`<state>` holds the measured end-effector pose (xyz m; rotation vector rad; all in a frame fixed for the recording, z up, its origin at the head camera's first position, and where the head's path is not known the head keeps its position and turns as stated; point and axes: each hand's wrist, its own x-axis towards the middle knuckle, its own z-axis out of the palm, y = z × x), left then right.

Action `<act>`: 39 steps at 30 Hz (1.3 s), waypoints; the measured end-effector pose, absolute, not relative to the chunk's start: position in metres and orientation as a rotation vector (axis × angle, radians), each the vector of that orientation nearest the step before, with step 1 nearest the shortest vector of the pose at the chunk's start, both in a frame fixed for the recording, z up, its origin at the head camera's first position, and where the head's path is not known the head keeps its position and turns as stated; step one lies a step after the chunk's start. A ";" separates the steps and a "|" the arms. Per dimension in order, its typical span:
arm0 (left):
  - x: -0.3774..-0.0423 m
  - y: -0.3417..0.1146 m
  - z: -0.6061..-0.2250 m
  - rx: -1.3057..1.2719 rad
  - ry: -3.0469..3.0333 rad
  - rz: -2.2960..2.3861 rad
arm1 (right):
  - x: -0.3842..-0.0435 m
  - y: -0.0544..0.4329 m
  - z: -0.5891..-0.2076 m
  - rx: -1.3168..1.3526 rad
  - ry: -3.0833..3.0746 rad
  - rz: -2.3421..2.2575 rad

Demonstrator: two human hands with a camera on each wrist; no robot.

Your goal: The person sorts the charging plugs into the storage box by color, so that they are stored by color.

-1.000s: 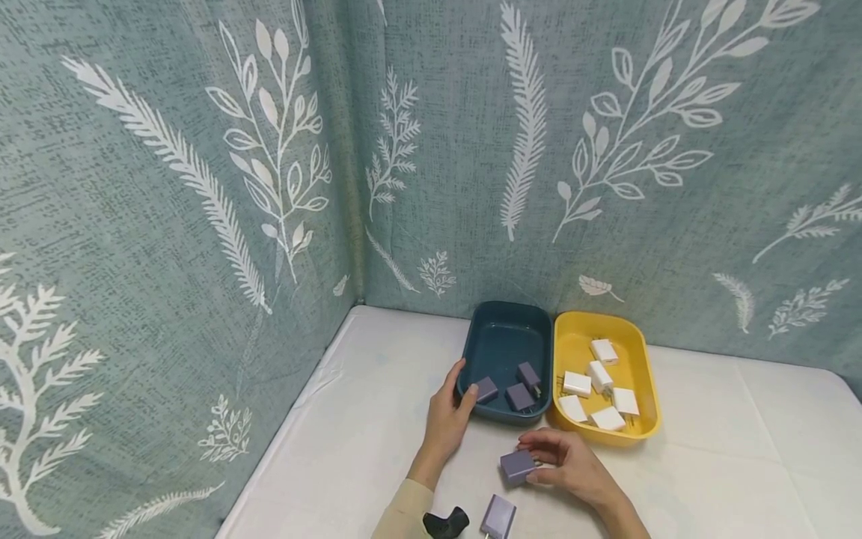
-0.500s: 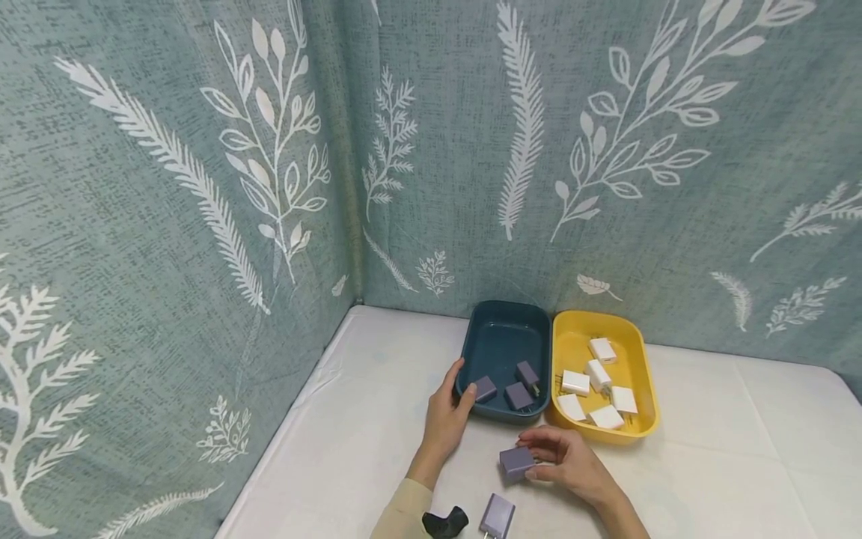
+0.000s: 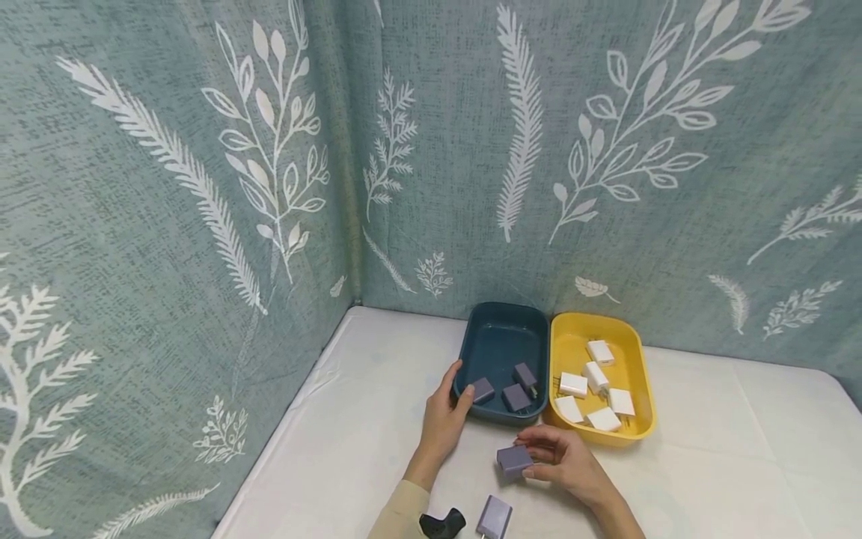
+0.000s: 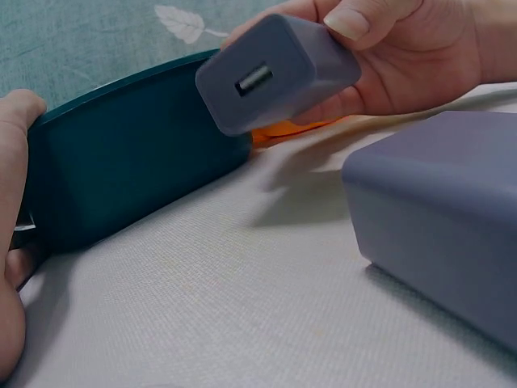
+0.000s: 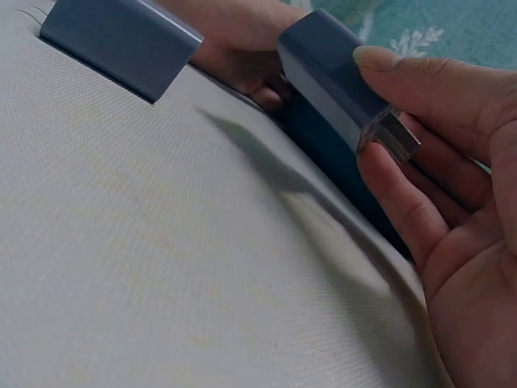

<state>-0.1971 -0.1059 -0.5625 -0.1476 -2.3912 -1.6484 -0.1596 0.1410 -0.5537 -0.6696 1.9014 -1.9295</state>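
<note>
My right hand (image 3: 572, 464) pinches a purple USB wall charger (image 3: 513, 463) between thumb and fingers, off the table in front of the two trays. Its USB port (image 4: 254, 79) faces the left wrist camera, and its metal prongs (image 5: 400, 137) point back toward the right palm. With the thumb over the rim and fingers along the outside, my left hand (image 3: 443, 423) grips the near left corner of a dark blue tray (image 3: 501, 337). Several purple chargers (image 3: 516, 398) lie in that tray's near end. Another purple charger (image 3: 494, 516) rests on the table nearer to me.
A yellow tray (image 3: 634, 359) stands against the blue one on its right, with several white chargers (image 3: 574, 385) inside. A black curved piece (image 3: 443, 524) shows beside the left sleeve. Leaf-patterned curtain (image 3: 431, 150) borders the white table (image 3: 377, 359) behind and at left.
The head view has shifted slightly. Both hands, the held charger and the trays keep practically the same places relative to one another.
</note>
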 end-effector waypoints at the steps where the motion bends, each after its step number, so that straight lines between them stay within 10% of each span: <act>1: -0.197 -0.106 -0.563 -0.150 -2.390 -1.649 | -0.159 0.141 -0.554 -0.670 1.900 -1.935; 39: -0.196 -0.105 -0.559 -0.140 -2.392 -1.663 | -0.155 0.138 -0.529 -0.882 1.963 -2.136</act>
